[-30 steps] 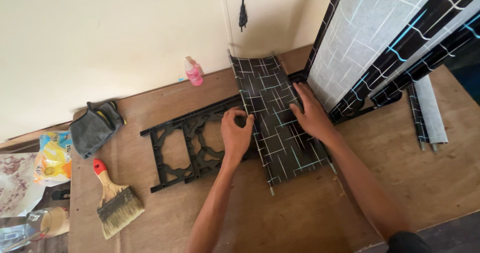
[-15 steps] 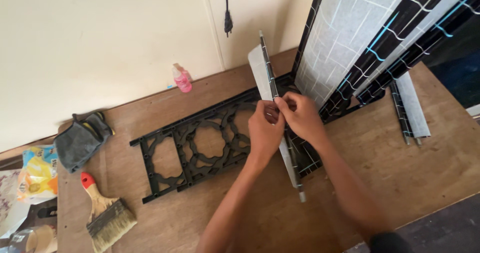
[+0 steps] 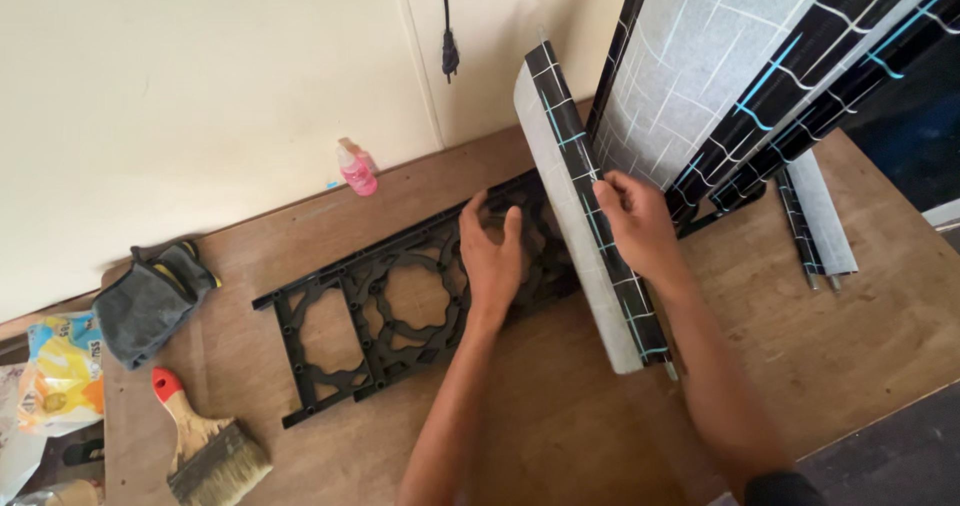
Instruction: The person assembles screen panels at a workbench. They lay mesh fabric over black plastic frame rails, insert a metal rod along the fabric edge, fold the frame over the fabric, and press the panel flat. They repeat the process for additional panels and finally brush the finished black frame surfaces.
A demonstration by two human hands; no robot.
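A black openwork plastic panel (image 3: 375,296) lies flat on the brown wooden board (image 3: 560,426). My left hand (image 3: 493,256) rests on the panel's right part with fingers spread. My right hand (image 3: 640,228) grips a long strip of black tile-patterned sheet with a grey back (image 3: 585,216). The strip is lifted on edge, curled upward, running from the wall side toward me over the panel's right end.
A pink bottle (image 3: 356,169) stands by the wall. A grey glove (image 3: 150,298), a yellow packet (image 3: 60,371) and a red-handled brush (image 3: 205,441) lie at the left. Larger patterned sheets (image 3: 720,76) lean at the upper right, a narrow offcut (image 3: 822,221) beside them. A plug (image 3: 450,51) hangs on the wall.
The patterned strip lay flat on the panel under both hands, then was raised on edge. Now my left hand has let go and spread onto the panel while the right keeps the strip.
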